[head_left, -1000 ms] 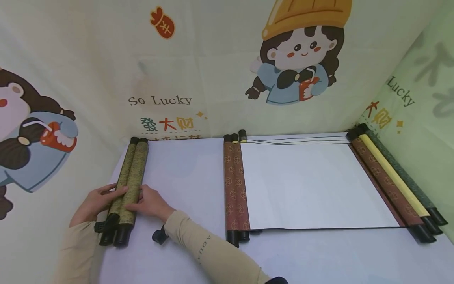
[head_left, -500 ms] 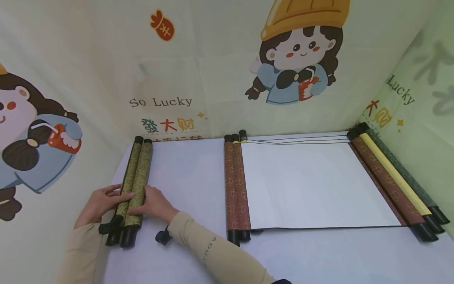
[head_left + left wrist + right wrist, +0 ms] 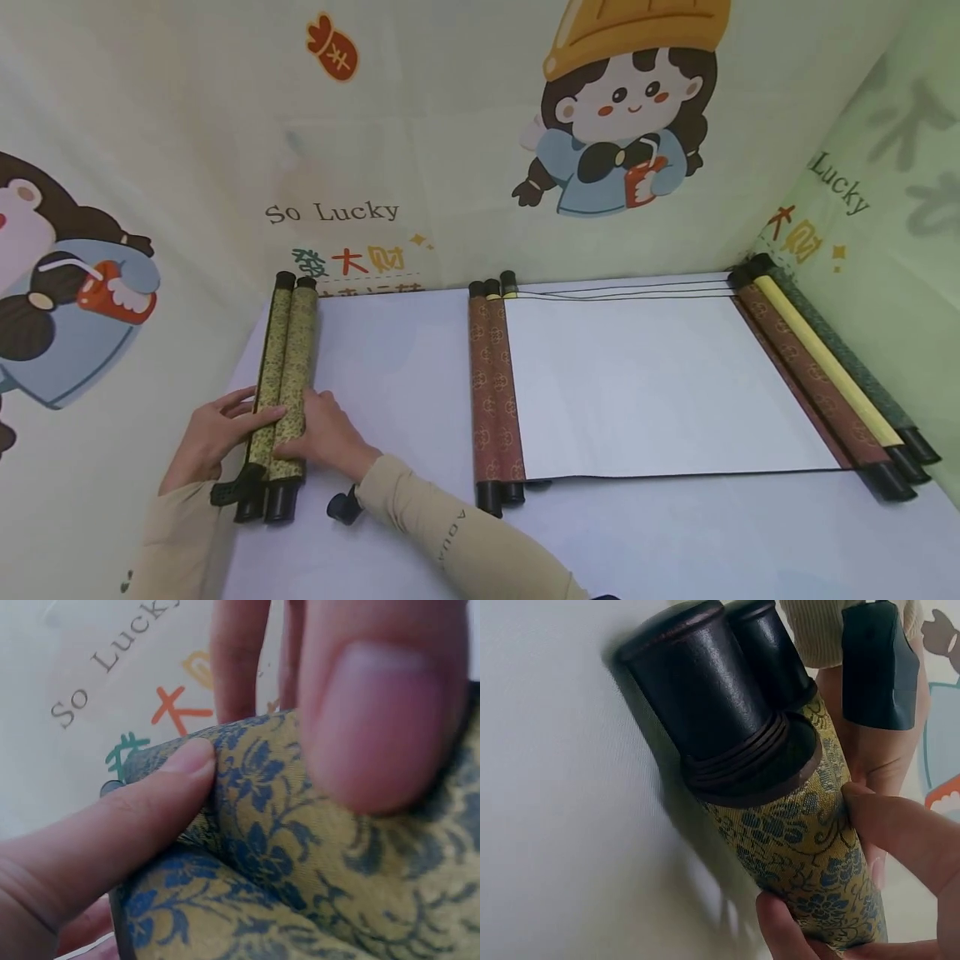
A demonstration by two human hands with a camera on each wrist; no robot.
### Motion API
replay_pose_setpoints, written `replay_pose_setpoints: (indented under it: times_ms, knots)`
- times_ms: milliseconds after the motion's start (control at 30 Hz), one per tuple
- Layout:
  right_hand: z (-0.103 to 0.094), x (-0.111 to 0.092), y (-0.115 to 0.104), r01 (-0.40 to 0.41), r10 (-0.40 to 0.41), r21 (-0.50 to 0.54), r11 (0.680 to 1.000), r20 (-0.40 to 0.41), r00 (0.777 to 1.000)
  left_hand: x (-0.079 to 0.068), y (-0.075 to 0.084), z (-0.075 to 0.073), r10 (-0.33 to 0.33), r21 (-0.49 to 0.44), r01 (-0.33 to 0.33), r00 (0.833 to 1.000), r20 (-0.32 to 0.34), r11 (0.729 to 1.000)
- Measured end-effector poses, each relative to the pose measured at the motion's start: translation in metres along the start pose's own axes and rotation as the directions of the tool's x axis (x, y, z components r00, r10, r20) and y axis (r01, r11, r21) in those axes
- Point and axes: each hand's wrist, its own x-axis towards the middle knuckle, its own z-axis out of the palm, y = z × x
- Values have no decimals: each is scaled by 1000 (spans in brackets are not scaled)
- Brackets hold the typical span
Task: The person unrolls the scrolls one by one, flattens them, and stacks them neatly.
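A scroll in olive-yellow brocade with dark blue flowers lies at the left of the table, wound into two rolls side by side. Black knobs cap its ends. My left hand grips it from the left, with the thumb laid over the rolls. From the right, my right hand holds the thicker roll near its front end. The right thumb presses on the brocade, large and blurred in the left wrist view. Most of the left fingers are hidden behind the rolls.
A brown-patterned scroll lies at the centre, spread to show blank white paper. At the right edge, yellow and grey-green rolls lie beside its other end. A printed cloth backdrop rises behind the table.
The olive scroll has shifted slightly right relative to the brown one, and its far end now stands higher in view. Both hands keep their hold. The head view has shifted slightly.
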Motion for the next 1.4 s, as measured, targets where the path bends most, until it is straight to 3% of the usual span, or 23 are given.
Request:
replay_pose_setpoints:
  times_ms: [267,400,700,1033,1400]
  knots:
    - [-8,-10,-7,-15,8,-78,997,-91,996,-9,12,10,62,22,-61,996,-66,998]
    - [-11,-13,-8,-22,8,-105,994,-132,991,-12,19,16,54,-26,-56,994,-94,998]
    - [-25,-23,-2,50,-66,-101,994,-164,984,-18,28,26,-34,-205,20,997,-67,979]
    - [-40,-37,6,80,-105,-133,988,-191,976,-27,48,40,-10,-295,-11,998,-68,955]
    - [-56,-52,15,95,-123,-139,986,-207,971,-35,64,56,-2,-324,-16,999,-55,946]
